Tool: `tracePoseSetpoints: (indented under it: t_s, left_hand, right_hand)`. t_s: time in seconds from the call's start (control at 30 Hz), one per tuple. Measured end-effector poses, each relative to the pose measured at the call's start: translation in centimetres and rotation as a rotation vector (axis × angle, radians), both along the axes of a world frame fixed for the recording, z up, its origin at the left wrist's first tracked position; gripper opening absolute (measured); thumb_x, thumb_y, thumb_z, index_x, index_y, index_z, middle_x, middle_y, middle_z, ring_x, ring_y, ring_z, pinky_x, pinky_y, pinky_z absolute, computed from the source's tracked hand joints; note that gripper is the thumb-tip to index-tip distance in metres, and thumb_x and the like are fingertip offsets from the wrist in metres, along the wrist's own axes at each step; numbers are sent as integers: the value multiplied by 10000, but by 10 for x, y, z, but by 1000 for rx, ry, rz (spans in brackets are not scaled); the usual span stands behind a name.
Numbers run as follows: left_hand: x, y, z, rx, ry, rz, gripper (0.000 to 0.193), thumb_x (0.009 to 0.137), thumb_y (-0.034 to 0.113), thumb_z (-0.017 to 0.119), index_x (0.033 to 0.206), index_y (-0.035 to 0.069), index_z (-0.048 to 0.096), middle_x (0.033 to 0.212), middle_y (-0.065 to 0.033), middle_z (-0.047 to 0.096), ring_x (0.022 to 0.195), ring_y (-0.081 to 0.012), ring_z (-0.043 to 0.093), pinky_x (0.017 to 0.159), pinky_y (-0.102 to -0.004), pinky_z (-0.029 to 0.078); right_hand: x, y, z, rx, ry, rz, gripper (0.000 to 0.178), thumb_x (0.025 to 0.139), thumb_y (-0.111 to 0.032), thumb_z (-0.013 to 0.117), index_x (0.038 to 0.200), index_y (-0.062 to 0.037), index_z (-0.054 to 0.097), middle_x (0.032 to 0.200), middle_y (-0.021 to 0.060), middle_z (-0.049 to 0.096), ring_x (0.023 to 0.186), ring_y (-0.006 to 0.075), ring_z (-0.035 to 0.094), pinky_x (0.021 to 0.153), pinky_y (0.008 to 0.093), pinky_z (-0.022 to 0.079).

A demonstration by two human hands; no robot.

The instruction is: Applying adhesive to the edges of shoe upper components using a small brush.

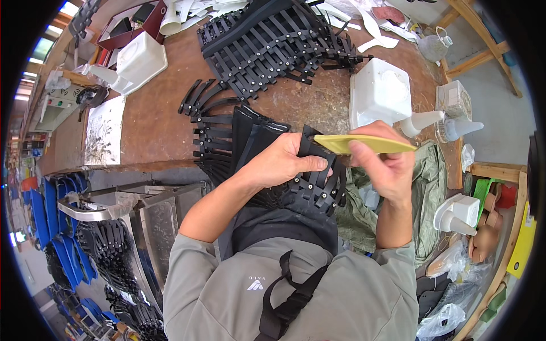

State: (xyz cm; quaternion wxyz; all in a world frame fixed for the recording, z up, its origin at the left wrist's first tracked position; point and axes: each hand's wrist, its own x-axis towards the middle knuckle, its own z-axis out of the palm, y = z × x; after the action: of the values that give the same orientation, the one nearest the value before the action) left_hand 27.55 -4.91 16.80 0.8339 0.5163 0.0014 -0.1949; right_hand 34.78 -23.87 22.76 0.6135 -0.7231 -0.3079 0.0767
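Observation:
My left hand point(284, 156) pinches the end of a black studded strap piece point(315, 150), thumb on top. Its riveted straps point(318, 190) hang down over my lap. My right hand point(387, 165) is closed round a flat yellow piece point(364, 143) with a thin, narrowed edge; its exact kind I cannot tell. The tip of the yellow piece meets or overlaps the upper end of the black piece. Left of my left hand, more black strap pieces point(213, 136) hang over the bench edge.
On the brown bench point(165, 113) lies a large pile of black riveted straps point(256, 54). White containers with spouts stand at right point(378, 91) and left point(142, 59). A metal cart point(153, 221) is at lower left, a wooden shelf point(515, 227) at right.

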Motion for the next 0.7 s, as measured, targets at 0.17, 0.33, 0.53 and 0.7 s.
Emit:
tracePoseSetpoints:
  t_s: [0.17, 0.33, 0.53, 0.7]
  left_hand:
    - [0, 2, 5, 28, 37, 19, 166, 851, 100, 665, 973, -9, 640, 865, -75, 680, 753, -132, 636, 708, -273, 519]
    - [-1, 4, 6, -2, 54, 76, 150, 832, 103, 680, 923, -15, 660, 827, -79, 681, 719, -135, 635, 687, -269, 518]
    - [-1, 2, 11, -4, 42, 122, 133, 825, 97, 685, 896, -13, 661, 819, -79, 680, 709, -135, 634, 682, -265, 513]
    - [0, 2, 7, -5, 28, 70, 156, 839, 105, 677, 942, -9, 647, 842, -71, 676, 746, -130, 632, 711, -268, 511]
  right_hand:
    - [1, -10, -3, 59, 55, -85, 105, 853, -31, 629, 944, 14, 655, 836, 68, 622, 605, 91, 578, 521, 202, 448]
    - [-1, -10, -4, -12, 79, -86, 121, 860, -22, 619, 968, 26, 644, 837, 73, 619, 602, 76, 561, 512, 200, 438]
    - [1, -20, -5, -4, 129, -63, 114, 876, -58, 616, 960, 16, 639, 798, 41, 619, 595, 64, 553, 524, 198, 433]
    - [9, -20, -2, 158, 190, -123, 122, 884, -65, 612, 972, 17, 635, 772, 29, 635, 583, 63, 548, 520, 196, 428]
